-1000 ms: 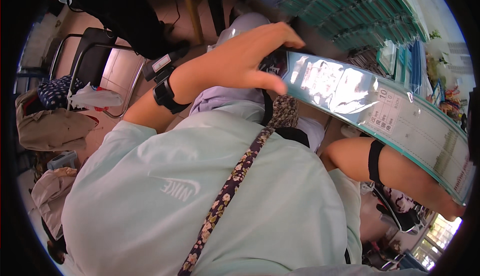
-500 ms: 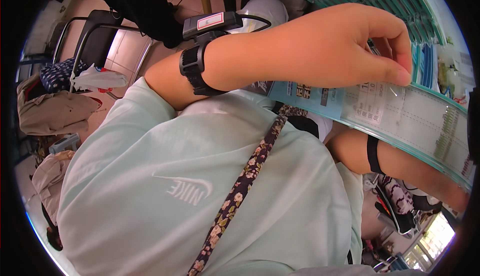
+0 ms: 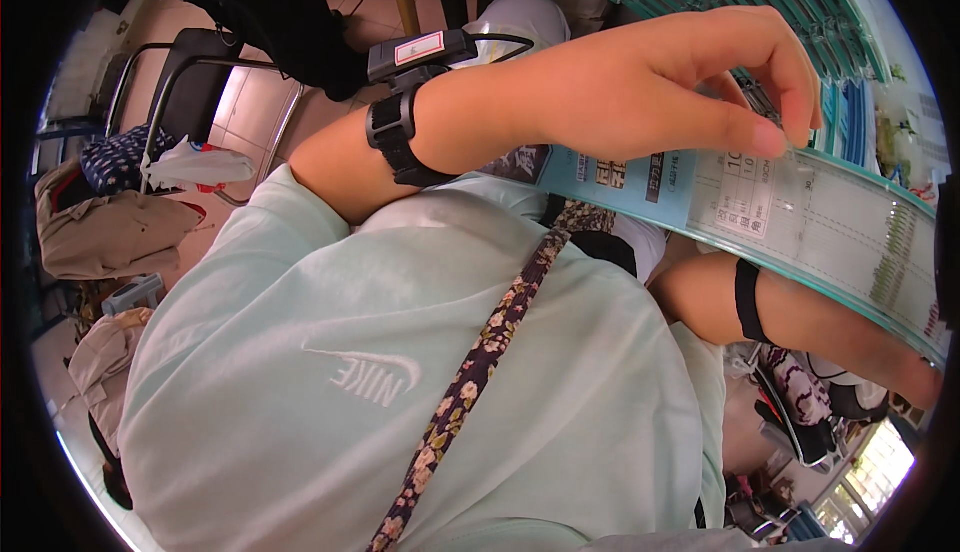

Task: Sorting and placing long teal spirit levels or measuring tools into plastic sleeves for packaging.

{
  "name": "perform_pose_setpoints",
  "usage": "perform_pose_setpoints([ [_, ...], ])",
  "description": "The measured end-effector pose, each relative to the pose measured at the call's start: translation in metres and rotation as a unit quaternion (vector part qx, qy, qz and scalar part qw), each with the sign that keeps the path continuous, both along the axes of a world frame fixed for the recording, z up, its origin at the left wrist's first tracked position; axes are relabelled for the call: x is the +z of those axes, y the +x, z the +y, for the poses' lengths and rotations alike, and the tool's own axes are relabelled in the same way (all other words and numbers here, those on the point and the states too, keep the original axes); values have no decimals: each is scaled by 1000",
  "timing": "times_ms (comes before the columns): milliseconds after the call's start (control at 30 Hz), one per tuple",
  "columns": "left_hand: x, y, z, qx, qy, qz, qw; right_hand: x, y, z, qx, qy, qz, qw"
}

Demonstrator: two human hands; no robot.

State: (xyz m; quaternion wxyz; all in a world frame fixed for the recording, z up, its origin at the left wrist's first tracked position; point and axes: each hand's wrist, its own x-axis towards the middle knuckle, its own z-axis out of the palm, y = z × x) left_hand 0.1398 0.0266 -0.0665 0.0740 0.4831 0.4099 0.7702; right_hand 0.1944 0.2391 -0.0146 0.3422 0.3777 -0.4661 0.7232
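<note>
Having been raised across the chest since a moment ago, the left hand (image 3: 650, 92) is pinched on the long packaged ruler (image 3: 800, 222), supported beneath by the right hand (image 3: 915, 377), whose fingers cannot be told.

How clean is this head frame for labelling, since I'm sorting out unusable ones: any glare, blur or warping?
Head view: strong fisheye bending, with a black rim; the left hand is sharp; sunlight glares off the long clear plastic package with a teal edge; the lower right corner is overexposed; the right hand is hidden behind that package.
</note>
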Motion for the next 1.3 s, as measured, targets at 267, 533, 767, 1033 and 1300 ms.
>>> perform_pose_setpoints([
  [267, 5, 4, 0, 139, -49, 59, 987, 0, 3, 4, -11, -1, -2, 1000],
  [533, 8, 4, 11, 387, 46, 339, 856, 2, 0, 5, -4, -1, -1, 1000],
  [767, 11, 15, 15, 461, 61, 406, 787, 0, 1, 3, -4, 2, 1, 1000],
  [1033, 6, 16, 12, 476, 45, 403, 781, -1, 3, 4, -8, 2, -1, 1000],
  [1300, 9, 19, -4, 423, -25, 404, 810, -5, -1, 2, 2, 5, 0, 1000],
])
